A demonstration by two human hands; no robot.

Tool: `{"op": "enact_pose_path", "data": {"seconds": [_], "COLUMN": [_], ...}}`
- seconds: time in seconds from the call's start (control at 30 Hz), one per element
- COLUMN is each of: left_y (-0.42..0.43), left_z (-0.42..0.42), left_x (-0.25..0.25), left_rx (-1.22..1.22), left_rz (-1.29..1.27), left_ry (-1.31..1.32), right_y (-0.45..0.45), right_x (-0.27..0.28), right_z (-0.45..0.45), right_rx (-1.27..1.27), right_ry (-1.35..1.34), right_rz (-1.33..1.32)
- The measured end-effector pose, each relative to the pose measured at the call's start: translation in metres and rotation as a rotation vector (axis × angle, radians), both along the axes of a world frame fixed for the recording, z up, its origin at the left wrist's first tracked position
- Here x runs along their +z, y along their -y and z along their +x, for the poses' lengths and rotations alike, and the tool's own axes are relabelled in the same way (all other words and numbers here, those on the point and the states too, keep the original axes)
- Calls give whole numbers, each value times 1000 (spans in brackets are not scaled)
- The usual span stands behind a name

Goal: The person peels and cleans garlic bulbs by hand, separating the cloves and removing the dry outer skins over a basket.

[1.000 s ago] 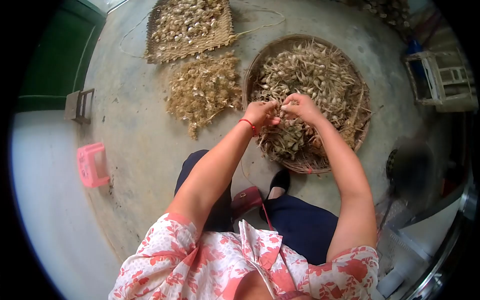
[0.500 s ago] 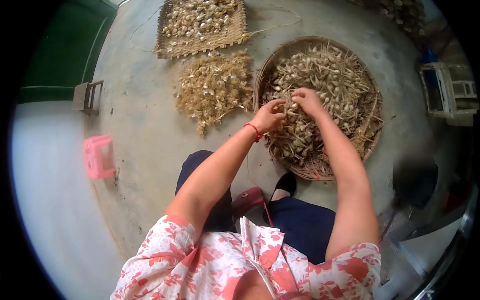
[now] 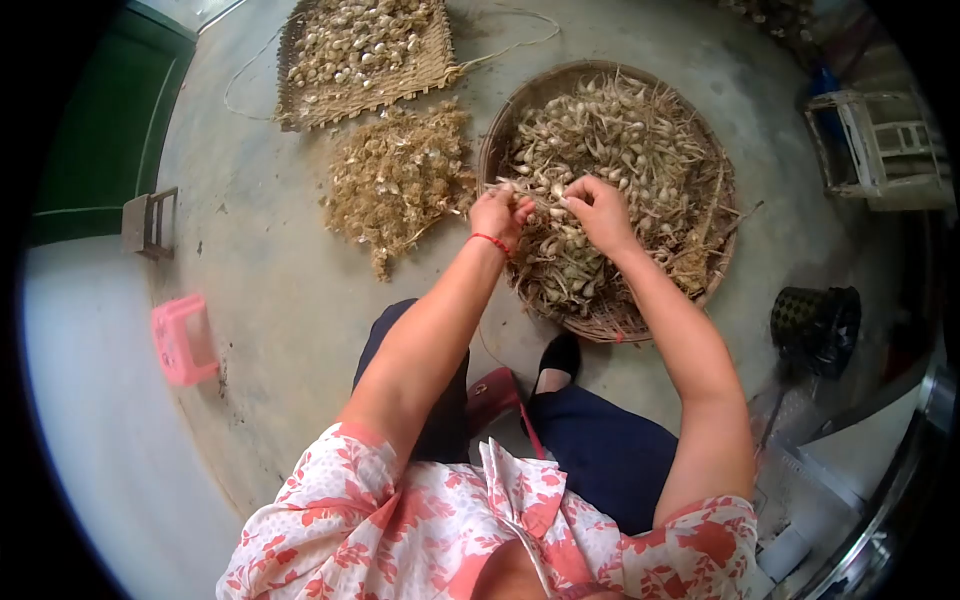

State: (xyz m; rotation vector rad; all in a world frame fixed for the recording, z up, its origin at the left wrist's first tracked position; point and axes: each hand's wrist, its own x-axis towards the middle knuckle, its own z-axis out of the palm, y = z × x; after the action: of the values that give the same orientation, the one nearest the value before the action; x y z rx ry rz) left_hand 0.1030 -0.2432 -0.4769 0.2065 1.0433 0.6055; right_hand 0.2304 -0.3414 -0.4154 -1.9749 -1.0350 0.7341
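A large round woven basket (image 3: 720, 160) holds a heap of pale bulbs with dry stems (image 3: 640, 150). Over its left part, my left hand (image 3: 500, 215), with a red string at the wrist, is closed on dry stems. Close to its right, my right hand (image 3: 600, 212) pinches a pale bulb (image 3: 557, 190) between thumb and forefinger. Thin stems stretch between the two hands. Left of the basket lies a pile of brown dry husks (image 3: 395, 175) on the floor. Behind the pile, a square woven tray (image 3: 370, 100) holds loose bulbs.
At the left are a pink plastic stool (image 3: 180, 340) and a small wooden stool (image 3: 140, 225). A pale wooden frame (image 3: 865, 145) stands at the right, above a bin with a black bag (image 3: 818, 325). A dark red bag (image 3: 492, 395) lies by my feet.
The hands were apart over the heap half a second ago; now a bulb with stems is held between them. The view has shifted, so the floor items appear further left.
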Motion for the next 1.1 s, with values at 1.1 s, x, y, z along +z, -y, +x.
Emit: {"op": "enact_pose_path", "data": {"seconds": [1.1], "left_y": [1], "left_z": [-12], "left_x": [45], "left_rx": [-861], "left_rz": [583], "left_ry": [-8], "right_y": [-27], "right_x": [14], "right_z": [-6], "right_rx": [-87], "right_ry": [-418], "right_rz": [-68]}}
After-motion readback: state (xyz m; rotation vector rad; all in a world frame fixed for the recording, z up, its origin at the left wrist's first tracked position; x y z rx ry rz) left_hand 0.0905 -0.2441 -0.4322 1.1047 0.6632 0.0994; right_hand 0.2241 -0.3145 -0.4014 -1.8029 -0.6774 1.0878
